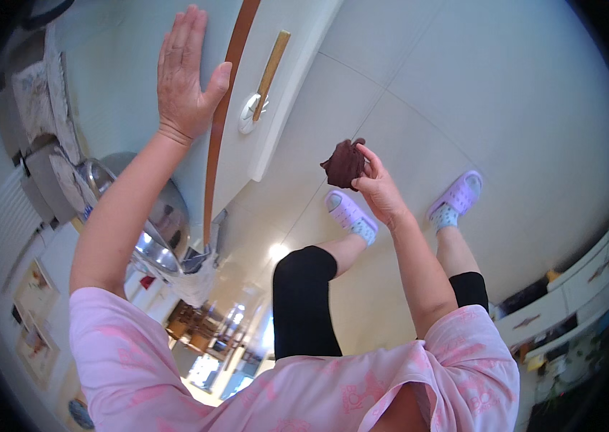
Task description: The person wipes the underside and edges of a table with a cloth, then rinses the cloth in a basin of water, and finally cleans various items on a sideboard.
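Observation:
My left hand [183, 81] is stretched out over the pale glossy tabletop [115, 70], palm down, thumb spread away from the fingers and nothing in its grasp. Whether the palm presses on the surface is hard to tell. The thumb reaches the table's brown edge strip [221, 119]. A crumpled dark brown cloth [343, 164] is pinched between the thumb and fingers of my right hand [377, 186], held above the tiled floor. Below that edge, a wooden bar [272, 73] on a round white mount [250, 114] sits against the table's white side.
Shiny metal bowls [161, 227] stand beside my left forearm. Grey boxes [48, 167] line the wall behind. My feet in lilac slippers [349, 210] are apart on the light floor tiles [445, 108]. A white drawer cabinet [542, 318] is at the right.

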The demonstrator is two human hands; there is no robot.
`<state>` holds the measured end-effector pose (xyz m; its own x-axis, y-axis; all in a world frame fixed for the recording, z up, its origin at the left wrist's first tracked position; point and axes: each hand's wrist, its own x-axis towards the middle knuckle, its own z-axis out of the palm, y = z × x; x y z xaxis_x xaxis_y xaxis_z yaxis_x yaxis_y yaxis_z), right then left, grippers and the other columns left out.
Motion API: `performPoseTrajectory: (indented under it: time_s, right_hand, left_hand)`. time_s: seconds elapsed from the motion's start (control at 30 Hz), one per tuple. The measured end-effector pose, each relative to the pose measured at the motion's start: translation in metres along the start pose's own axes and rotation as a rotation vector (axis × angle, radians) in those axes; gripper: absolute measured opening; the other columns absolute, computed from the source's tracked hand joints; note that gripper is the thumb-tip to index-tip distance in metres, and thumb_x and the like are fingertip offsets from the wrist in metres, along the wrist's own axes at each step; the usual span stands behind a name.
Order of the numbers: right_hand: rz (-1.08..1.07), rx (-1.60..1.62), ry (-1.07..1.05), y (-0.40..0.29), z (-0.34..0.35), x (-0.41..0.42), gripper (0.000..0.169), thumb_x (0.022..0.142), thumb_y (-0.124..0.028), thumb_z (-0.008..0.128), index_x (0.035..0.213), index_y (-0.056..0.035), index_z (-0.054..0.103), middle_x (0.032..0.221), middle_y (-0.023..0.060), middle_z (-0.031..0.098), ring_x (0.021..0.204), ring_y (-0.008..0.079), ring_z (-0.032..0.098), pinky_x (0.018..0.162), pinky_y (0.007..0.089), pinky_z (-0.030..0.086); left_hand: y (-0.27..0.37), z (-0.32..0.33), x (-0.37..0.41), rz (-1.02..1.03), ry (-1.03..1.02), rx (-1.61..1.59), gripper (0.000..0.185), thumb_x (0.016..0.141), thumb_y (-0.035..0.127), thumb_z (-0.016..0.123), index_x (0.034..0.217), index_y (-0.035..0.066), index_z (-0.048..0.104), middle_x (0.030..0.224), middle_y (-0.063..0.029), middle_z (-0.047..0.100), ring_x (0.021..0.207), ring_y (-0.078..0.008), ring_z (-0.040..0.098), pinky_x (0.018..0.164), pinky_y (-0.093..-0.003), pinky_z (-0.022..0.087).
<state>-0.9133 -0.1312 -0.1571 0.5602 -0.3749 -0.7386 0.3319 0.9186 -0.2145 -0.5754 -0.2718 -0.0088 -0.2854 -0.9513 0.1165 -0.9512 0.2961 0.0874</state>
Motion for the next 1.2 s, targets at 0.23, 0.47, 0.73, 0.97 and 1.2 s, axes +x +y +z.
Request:
performPoseTrajectory:
  time_s: [0.23,0.47,0.73,0.97,1.2]
  right_hand:
    - [-0.151,-0.456,-0.196,-0.044,0.000,0.068,0.050,0.088,0.003,0.071,0.134,-0.0049,0.054,0.105,0.0020,0.068,0.098,0.0101,0.064,0.086,0.0253,0.052]
    - [-0.627,-0.392,-0.553,-0.088,0.034,0.135,0.032,0.085,-0.003,0.077,0.116,-0.0036,0.066,0.106,0.0016,0.068,0.098,0.0116,0.064,0.088,0.0281,0.053]
    - [-1.142,0.049,-0.426,-0.181,0.148,0.203,0.025,0.085,-0.011,0.082,0.100,-0.0088,0.063,0.094,-0.0030,0.058,0.094,0.0122,0.054,0.087,0.0296,0.047]
    - [-1.150,0.110,-0.289,-0.175,0.184,0.240,0.044,0.096,-0.021,0.065,0.131,-0.0063,0.042,0.119,0.0087,0.053,0.105,0.0226,0.055,0.089,0.0400,0.053]
    - [-1.646,-0.984,-0.480,0.119,0.178,0.163,0.029,0.085,-0.009,0.069,0.111,-0.0025,0.059,0.115,0.0132,0.056,0.107,0.0284,0.054,0.098,0.0399,0.045]
  left_hand:
    - [0.017,-0.019,-0.001,-0.109,-0.079,0.054,0.069,0.098,0.040,0.050,0.154,0.002,0.037,0.157,-0.0251,0.037,0.145,-0.0383,0.038,0.120,-0.0490,0.030]
    - [0.034,-0.023,0.009,-0.157,0.005,0.144,0.062,0.094,0.031,0.058,0.149,0.006,0.045,0.151,-0.0201,0.047,0.140,-0.0350,0.045,0.116,-0.0422,0.036]
    - [0.239,0.043,-0.118,-0.269,-0.032,-0.027,0.051,0.088,0.017,0.069,0.137,0.010,0.060,0.139,-0.0145,0.059,0.124,-0.0324,0.058,0.106,-0.0473,0.044]
    - [0.308,0.012,-0.190,-0.543,-0.285,-0.244,0.058,0.093,0.026,0.066,0.146,0.012,0.050,0.130,-0.0123,0.065,0.123,-0.0333,0.060,0.105,-0.0462,0.048]
    - [0.297,0.058,-0.216,-0.675,-0.329,-0.550,0.050,0.091,0.025,0.070,0.136,0.006,0.059,0.115,-0.0122,0.070,0.108,-0.0320,0.066,0.097,-0.0432,0.050]
